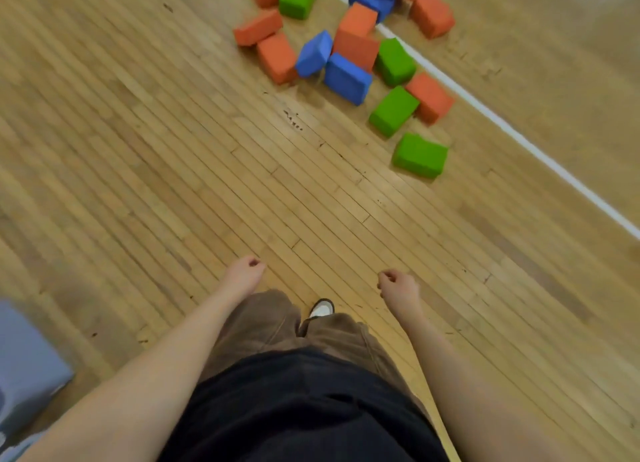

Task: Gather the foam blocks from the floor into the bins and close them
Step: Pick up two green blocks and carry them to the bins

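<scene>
Several foam blocks lie scattered on the wooden floor at the top of the view, in orange, green and blue. The nearest is a green block (420, 155); behind it lie another green block (393, 110), an orange block (430, 97) and a blue block (347, 78). My left hand (243, 275) and my right hand (398, 286) hang in front of my legs, well short of the blocks. Both hang with loosely curled fingers and hold nothing.
A white painted line (519, 139) runs diagonally across the floor beside the blocks. A pale blue-grey thing (24, 364), cut off by the frame, sits at the lower left edge. Bare wooden floor (173, 150) lies between me and the blocks.
</scene>
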